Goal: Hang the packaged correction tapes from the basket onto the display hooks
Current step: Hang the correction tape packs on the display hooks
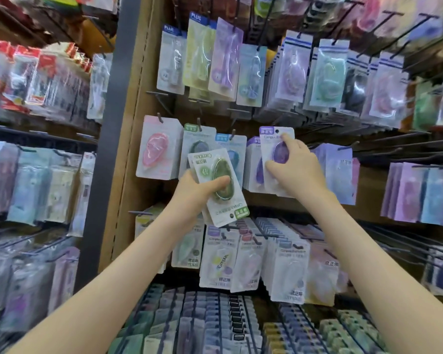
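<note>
My left hand [198, 190] grips a small stack of packaged correction tapes; the front pack is green [219, 186] and turned upside down, its hang hole at the bottom. My right hand [296, 169] holds a purple correction tape pack [276, 141] upright against the display wall, forefinger near its hang hole at the top, thumb on its left edge. It sits in front of purple packs hanging on a hook [253, 162]. To the left hang a pink pack [157, 149], a green pack [198, 139] and a blue pack [232, 149]. No basket is in view.
Rows of packaged correction tapes hang above [325, 77] and below [287, 267] on the brown board. Long bare black hooks [394, 144] stick out at the right. A grey upright post [113, 123] separates a left shelf bay full of other packs [41, 180].
</note>
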Motion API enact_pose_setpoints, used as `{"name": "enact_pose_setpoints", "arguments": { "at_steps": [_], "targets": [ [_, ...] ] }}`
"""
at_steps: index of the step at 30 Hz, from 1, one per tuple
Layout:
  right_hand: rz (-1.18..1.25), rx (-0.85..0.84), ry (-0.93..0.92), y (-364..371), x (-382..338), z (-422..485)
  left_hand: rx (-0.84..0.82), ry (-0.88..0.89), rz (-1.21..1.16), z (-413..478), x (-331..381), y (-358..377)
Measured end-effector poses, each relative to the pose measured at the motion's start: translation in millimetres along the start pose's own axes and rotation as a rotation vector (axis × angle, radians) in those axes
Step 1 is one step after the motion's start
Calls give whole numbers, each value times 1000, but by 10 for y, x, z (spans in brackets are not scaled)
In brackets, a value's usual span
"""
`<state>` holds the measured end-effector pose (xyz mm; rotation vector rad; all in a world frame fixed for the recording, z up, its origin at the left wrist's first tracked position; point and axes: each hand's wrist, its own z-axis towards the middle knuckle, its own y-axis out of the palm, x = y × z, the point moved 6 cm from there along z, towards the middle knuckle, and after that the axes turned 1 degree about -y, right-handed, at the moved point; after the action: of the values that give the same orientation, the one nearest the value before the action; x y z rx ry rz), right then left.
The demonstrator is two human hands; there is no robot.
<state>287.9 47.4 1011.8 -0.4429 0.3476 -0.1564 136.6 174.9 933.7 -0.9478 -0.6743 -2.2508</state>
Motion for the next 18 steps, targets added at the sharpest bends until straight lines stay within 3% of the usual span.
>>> {"name": "enact_pose_setpoints", "arguments": {
  "at_steps": [10, 18],
  "targets": [
    [-139, -38, 14, -90, -59, 31, 32, 38, 25, -68, 65, -175],
    [-96, -55, 83, -99, -103, 38, 21, 68, 11, -97, 108, -275]
  ]
}}
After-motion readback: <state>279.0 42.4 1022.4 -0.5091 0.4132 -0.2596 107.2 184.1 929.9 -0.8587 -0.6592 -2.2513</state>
